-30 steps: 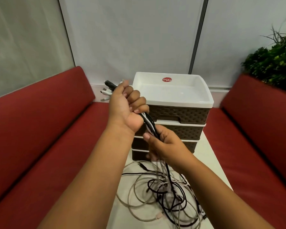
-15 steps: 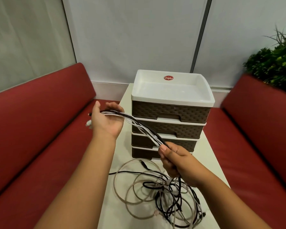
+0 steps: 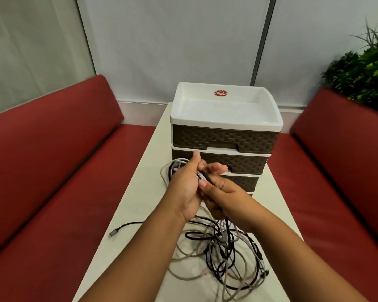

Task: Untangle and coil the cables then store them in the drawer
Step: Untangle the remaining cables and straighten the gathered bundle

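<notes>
Red benches (image 3: 52, 171) flank the pale table (image 3: 140, 203) on which we have stood the woven-front drawer unit (image 3: 225, 138), its drawers closed, within reach for storing. The tangled cables (image 3: 223, 253) lie on the table below our hands. Our left hand (image 3: 184, 186) and right hand (image 3: 223, 192) meet, both curled round one bundle of strands, presumably to form a coil.

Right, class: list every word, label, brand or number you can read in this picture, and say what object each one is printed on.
"Uniplus": white lettering on a red oval sticker, stuck on the inner back wall of the white plastic top tray of the brown woven-pattern drawer unit.
No other text can be read; none shows on the cables or connectors.
</notes>
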A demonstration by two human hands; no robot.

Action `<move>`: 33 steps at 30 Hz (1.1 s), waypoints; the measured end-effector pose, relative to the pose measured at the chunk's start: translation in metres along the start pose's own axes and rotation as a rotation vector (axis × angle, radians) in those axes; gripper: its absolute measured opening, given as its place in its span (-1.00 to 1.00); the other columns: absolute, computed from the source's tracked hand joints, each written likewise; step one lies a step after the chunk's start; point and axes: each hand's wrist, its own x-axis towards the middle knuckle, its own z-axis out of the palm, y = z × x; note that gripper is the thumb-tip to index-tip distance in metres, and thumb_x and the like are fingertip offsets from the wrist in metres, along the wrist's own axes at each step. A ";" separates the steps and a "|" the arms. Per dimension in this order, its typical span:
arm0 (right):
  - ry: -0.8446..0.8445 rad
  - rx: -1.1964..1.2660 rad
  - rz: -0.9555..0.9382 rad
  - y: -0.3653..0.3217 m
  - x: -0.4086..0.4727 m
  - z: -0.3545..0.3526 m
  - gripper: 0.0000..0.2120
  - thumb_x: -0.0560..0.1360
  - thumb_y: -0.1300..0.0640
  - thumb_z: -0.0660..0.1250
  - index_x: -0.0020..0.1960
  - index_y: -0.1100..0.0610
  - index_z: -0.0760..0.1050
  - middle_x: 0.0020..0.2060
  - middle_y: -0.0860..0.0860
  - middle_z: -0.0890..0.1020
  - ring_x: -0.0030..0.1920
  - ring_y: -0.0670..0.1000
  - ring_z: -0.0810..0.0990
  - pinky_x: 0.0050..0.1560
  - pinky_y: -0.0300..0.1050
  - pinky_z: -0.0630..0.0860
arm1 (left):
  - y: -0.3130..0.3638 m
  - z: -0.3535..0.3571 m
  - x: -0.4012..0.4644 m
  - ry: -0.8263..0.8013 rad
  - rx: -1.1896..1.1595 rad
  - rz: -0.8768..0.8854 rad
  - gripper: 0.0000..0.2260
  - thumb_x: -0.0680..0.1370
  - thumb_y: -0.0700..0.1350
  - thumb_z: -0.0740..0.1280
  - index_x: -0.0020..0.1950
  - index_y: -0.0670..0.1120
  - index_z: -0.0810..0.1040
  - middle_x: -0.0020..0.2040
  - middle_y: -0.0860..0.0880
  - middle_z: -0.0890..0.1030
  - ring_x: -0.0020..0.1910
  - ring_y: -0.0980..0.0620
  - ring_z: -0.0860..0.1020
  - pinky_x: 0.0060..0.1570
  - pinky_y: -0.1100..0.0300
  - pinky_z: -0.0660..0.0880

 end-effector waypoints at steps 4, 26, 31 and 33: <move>0.028 -0.281 0.018 0.021 -0.003 -0.012 -0.81 0.61 0.08 0.25 -0.18 0.06 0.40 -0.43 0.00 0.38 -0.44 0.02 0.38 -0.41 -0.11 0.35 | 0.025 -0.001 0.004 -0.031 -0.189 0.106 -0.57 0.67 0.10 0.07 -0.36 -0.03 0.30 -0.54 0.05 0.27 -0.47 0.07 0.49 -0.20 0.13 0.57; 0.303 -0.760 0.251 0.114 -0.040 -0.067 -0.79 0.52 -0.11 0.35 -0.05 0.03 0.59 -0.16 -0.03 0.66 -0.13 -0.11 0.61 -0.06 -0.16 0.50 | 0.114 -0.008 0.019 -0.238 -0.565 0.280 -0.45 0.68 0.02 0.05 -0.52 -0.04 0.34 -0.60 0.07 0.22 -0.66 0.15 0.16 -0.67 0.29 0.13; 0.328 -1.200 0.076 0.071 -0.036 -0.077 -0.77 0.57 -0.02 0.27 -0.09 0.13 0.56 -0.16 -0.02 0.51 -0.13 -0.02 0.47 -0.12 -0.16 0.36 | 0.119 -0.009 0.018 -0.230 -0.570 0.314 -0.47 0.68 0.01 0.05 -0.51 -0.04 0.33 -0.59 0.07 0.21 -0.66 0.15 0.16 -0.68 0.29 0.14; 0.374 -1.266 0.088 0.049 -0.033 -0.077 -0.79 0.57 0.02 0.29 -0.08 0.15 0.57 -0.19 -0.01 0.47 -0.18 0.00 0.46 -0.19 -0.18 0.28 | 0.116 -0.010 0.018 -0.235 -0.561 0.308 -0.46 0.68 0.00 0.05 -0.52 -0.04 0.33 -0.59 0.07 0.22 -0.66 0.15 0.16 -0.68 0.30 0.14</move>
